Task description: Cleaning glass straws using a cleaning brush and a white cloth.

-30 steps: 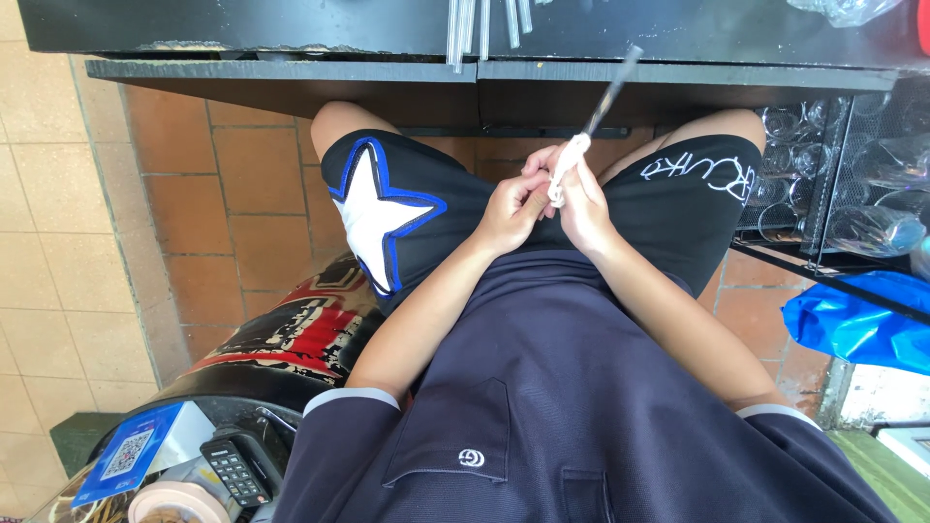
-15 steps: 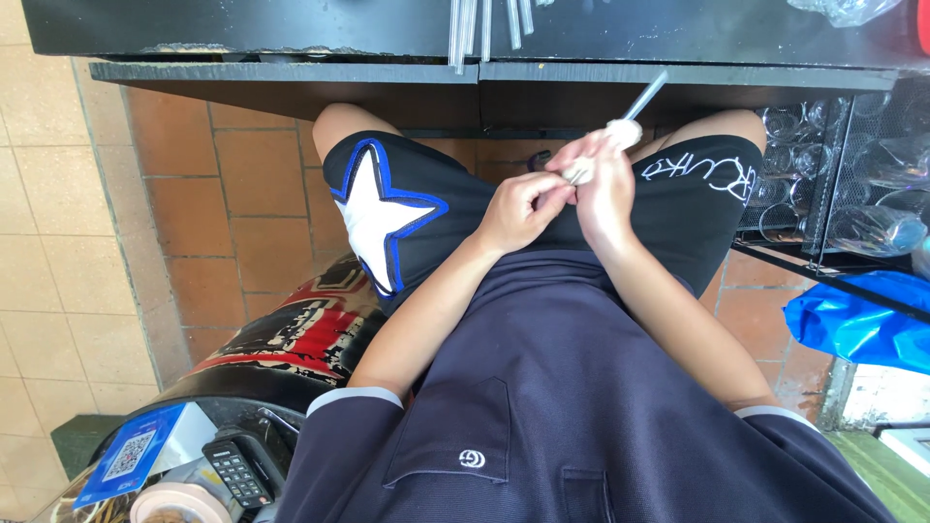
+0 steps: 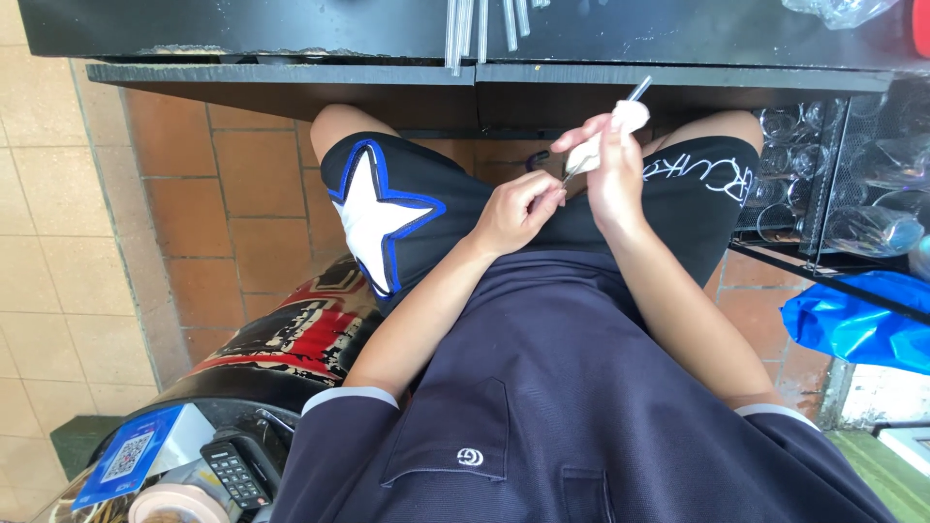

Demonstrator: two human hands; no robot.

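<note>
Seated, viewed from above; both hands raised over the lap, in front of the black shorts (image 3: pixel 417 218) with a white star outlined in blue.

Right hand (image 3: pixel 612 160) clenched around a white cloth wad (image 3: pixel 605 136), the wad wrapped about a thin clear tube (image 3: pixel 636 90). Tube emerging past the top of the fist, upper end free. Lower end pinched between thumb and fingertips of the left hand (image 3: pixel 518 208), just below and to the left of the right fist. Hands nearly touching.

Long axis of tube diagonal: low end toward the left hand, high end pointing up and to the right, toward the black counter edge (image 3: pixel 291 73). Only a short length visible beyond the cloth; remainder hidden in the grip.

More clear tubes (image 3: pixel 475 29) lying on the counter top, ends overhanging the edge. Floor of reddish-brown tiles (image 3: pixel 208 208). Wire rack with clear glassware (image 3: pixel 852 194) at right, blue plastic bag (image 3: pixel 852 324) below it. Calculator (image 3: pixel 232 472) and tape roll (image 3: pixel 179 504) at lower left.
</note>
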